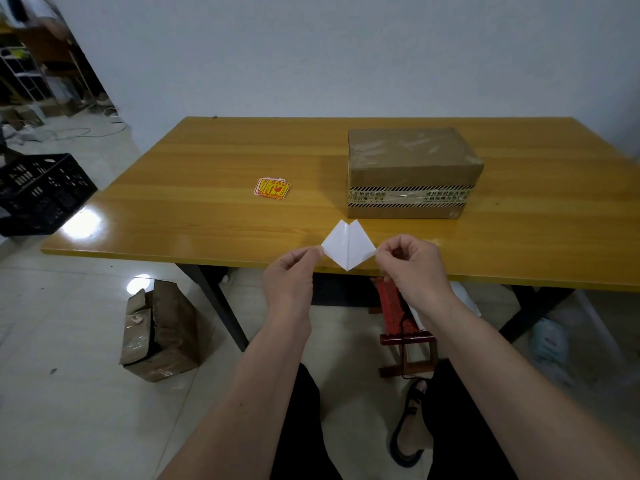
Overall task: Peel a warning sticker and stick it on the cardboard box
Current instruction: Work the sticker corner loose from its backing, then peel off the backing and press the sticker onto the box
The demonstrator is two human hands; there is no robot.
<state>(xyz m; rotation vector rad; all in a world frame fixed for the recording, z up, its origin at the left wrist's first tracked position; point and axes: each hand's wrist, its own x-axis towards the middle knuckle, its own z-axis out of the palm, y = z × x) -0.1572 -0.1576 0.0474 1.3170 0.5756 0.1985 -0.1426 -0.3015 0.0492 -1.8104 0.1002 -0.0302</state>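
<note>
From the head camera, low in the middle of the frame, the left hand [292,271] and the right hand [410,263] each pinch one side of a white sticker sheet [348,247]. Only its white back shows, with a fold down the middle. It is held up over the near edge of the table [207,216], not resting on it.

What could go wrong? The sheet is bent in half, so if the sticky side comes free it might fold onto itself and stick together. Pulling too hard from both sides might tear it. I cannot tell if the peel has started.

The cardboard box [412,171] sits right of the middle, above the hands, taped shut with striped tape around it. Nothing lies between the hands and the box. A small pile of warning stickers [273,188] lies left of the box, well apart from it. At the left edge sits a black crate [41,192], and a torn box [159,334] is on the floor in the lower left.
</note>
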